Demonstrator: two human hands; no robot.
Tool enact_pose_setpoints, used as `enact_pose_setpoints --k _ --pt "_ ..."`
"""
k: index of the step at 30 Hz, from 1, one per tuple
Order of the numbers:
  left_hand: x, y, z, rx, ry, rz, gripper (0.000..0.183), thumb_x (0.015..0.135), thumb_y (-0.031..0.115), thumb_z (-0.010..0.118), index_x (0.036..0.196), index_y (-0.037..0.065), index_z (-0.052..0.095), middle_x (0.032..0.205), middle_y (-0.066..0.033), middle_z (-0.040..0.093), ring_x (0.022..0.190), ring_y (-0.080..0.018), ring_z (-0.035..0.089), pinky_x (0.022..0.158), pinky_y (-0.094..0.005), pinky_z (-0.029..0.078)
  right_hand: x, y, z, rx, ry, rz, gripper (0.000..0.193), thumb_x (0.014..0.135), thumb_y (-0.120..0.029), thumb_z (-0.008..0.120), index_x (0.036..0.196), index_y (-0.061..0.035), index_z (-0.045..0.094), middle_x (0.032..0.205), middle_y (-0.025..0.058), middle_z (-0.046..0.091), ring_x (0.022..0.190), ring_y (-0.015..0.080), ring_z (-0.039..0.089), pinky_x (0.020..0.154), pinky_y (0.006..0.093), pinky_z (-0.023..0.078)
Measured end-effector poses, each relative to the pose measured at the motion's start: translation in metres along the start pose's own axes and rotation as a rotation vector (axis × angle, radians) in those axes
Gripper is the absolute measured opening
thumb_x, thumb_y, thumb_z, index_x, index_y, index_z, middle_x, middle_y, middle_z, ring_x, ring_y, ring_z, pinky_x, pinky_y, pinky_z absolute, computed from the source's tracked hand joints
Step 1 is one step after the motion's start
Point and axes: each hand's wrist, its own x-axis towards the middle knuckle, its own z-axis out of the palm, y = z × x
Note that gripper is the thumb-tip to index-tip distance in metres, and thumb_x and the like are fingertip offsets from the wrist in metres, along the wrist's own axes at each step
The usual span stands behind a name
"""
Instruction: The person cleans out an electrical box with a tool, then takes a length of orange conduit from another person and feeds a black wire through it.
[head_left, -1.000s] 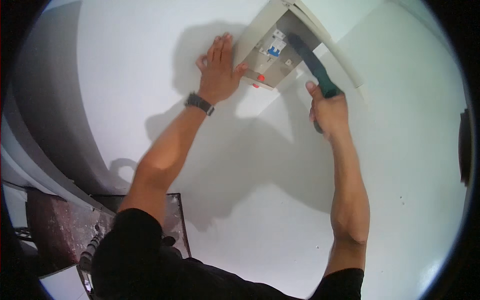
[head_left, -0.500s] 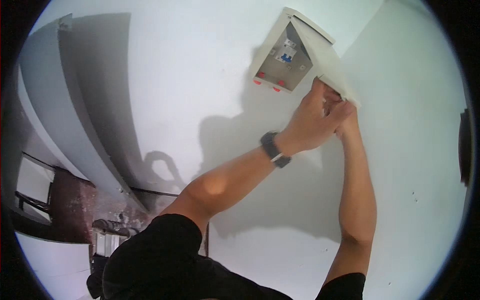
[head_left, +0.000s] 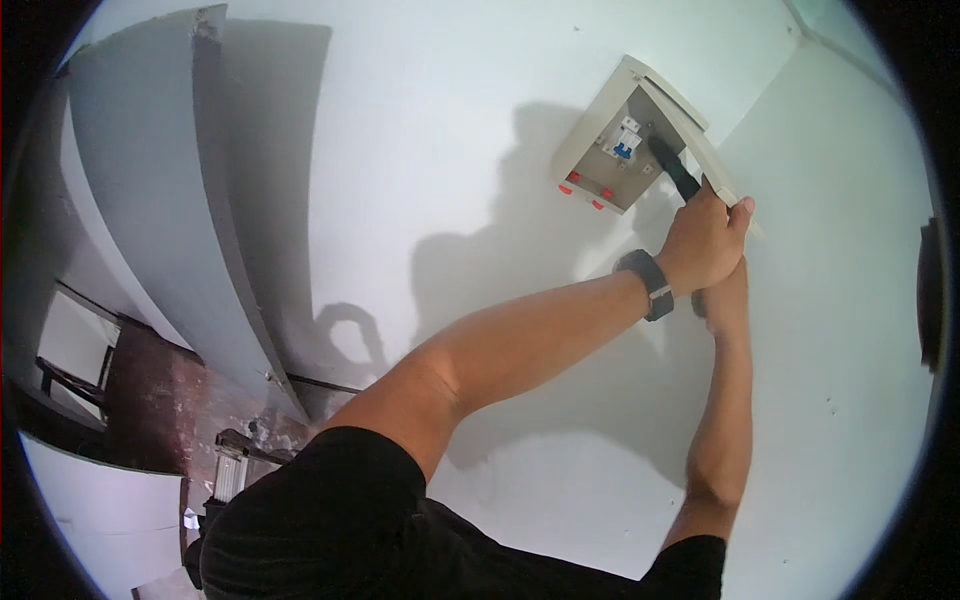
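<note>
A beige electrical box [head_left: 590, 140] hangs tilted in view on the white wall, its door [head_left: 712, 160] swung out to the right. Inside sits a white circuit breaker with a blue switch [head_left: 624, 145]; red grommets [head_left: 597, 205] line its lower side. My left hand [head_left: 703, 240], with a black watch at the wrist, is closed at the door's lower end, thumb on the right. From beside its fingers a dark, slim tool-like thing [head_left: 680, 175] reaches into the box; its kind is unclear. My right hand [head_left: 730, 290] is behind and below, its fingers mostly hidden, a dark bit beside it.
A long grey curved panel [head_left: 150, 170] stands on the left, casting a shadow on the wall. Lower left are a reddish-brown floor [head_left: 150, 400] and a metal ladder-like frame [head_left: 232, 470]. A side wall [head_left: 840, 250] meets this one on the right.
The view has shifted, so the box sits lower and farther right. My left hand has moved right along the door's lower end. The dark tool-like thing now shows in the box opening.
</note>
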Motion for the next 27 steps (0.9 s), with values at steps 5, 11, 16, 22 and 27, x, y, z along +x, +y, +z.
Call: enact_pose_setpoints --k 5,11,16,22,27 --pt "0.004 -0.017 -0.001 0.049 0.088 0.103 0.037 0.104 0.029 0.053 0.114 -0.006 0.051 0.102 -0.0241 0.061 0.089 -0.0384 0.063 0.082 -0.0478 0.051 -0.054 -0.063 -0.021 0.656 -0.090 0.773 0.027 0.099 -0.028 0.068 0.094 -0.0043 0.056 0.063 0.0012 0.054 0.050 0.0114 0.053 0.046 0.0266 0.038" --pt "-0.003 -0.016 0.003 -0.180 0.112 0.018 0.035 0.101 0.021 0.056 0.121 -0.007 0.046 0.101 -0.0253 0.064 0.086 -0.0414 0.065 0.078 -0.0505 0.052 -0.202 -0.111 -0.030 0.694 0.013 1.000 0.023 0.097 -0.019 0.070 0.094 -0.0086 0.050 0.064 -0.0011 0.054 0.051 0.0099 0.055 0.047 0.0251 0.042" --pt "-0.020 -0.052 0.001 -0.191 0.044 0.033 0.030 0.101 0.023 0.059 0.106 -0.006 0.056 0.088 -0.0215 0.064 0.076 -0.0359 0.062 0.073 -0.0447 0.051 -0.351 -0.201 -0.025 0.770 0.060 1.412 0.020 0.095 -0.007 0.066 0.092 -0.0071 0.046 0.064 0.0011 0.052 0.051 0.0105 0.055 0.047 0.0274 0.046" --pt "-0.028 -0.070 0.000 -0.381 0.044 0.026 0.035 0.107 0.031 0.053 0.110 -0.004 0.058 0.096 -0.0112 0.068 0.078 -0.0189 0.065 0.070 -0.0341 0.055 -0.481 -0.286 -0.027 0.545 -0.166 1.733 0.021 0.093 -0.007 0.069 0.090 -0.0042 0.048 0.064 0.0023 0.053 0.050 0.0114 0.054 0.047 0.0284 0.047" --pt "-0.048 -0.137 -0.032 -0.408 0.030 -0.218 0.040 0.106 0.034 0.054 0.120 -0.003 0.058 0.110 -0.0117 0.067 0.084 -0.0197 0.071 0.078 -0.0334 0.058 -0.585 -0.343 -0.029 0.239 -0.365 1.757 0.039 0.083 -0.022 0.081 0.087 -0.0007 0.049 0.063 0.0123 0.058 0.054 0.0264 0.059 0.054 0.0421 0.048"
